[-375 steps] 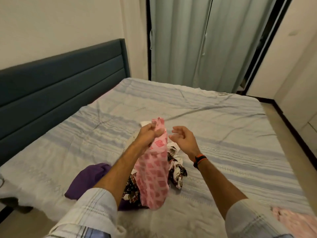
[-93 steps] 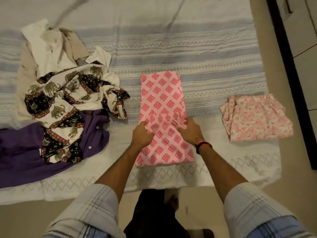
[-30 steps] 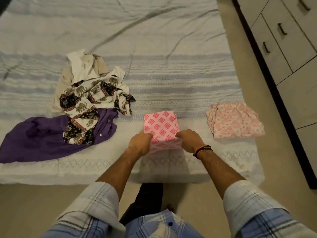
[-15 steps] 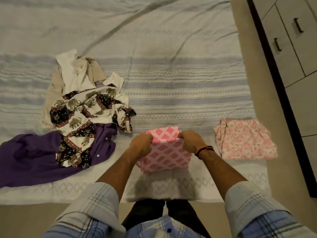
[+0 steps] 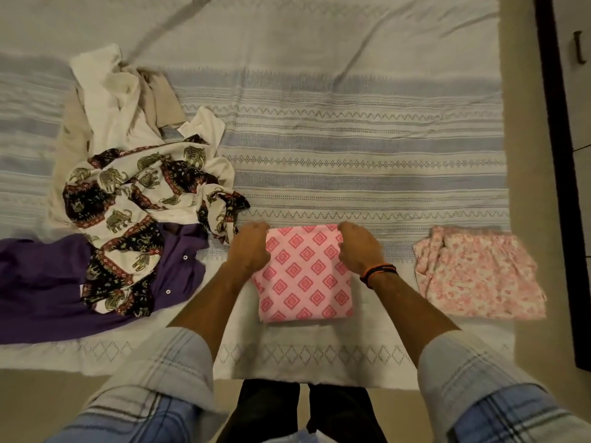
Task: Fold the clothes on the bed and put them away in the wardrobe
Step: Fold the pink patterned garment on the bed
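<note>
A pink garment with a diamond print (image 5: 303,276) lies folded into a small square near the front edge of the bed (image 5: 351,123). My left hand (image 5: 249,247) grips its far left corner and my right hand (image 5: 356,247) grips its far right corner. To the right lies a folded pink floral garment (image 5: 479,273). At the left is an unfolded heap: a purple shirt (image 5: 41,282), an elephant-print cloth (image 5: 137,199) over it, and white and beige clothes (image 5: 115,103) behind.
The striped bedspread hangs over the bed's front edge above the floor (image 5: 38,394). A dark skirting strip and a wardrobe front with a handle (image 5: 579,51) run along the right side. My legs stand against the bed.
The long pink garment was folded in half and then folded again. It now lies flat as a small square, with both hands at its far edge.
</note>
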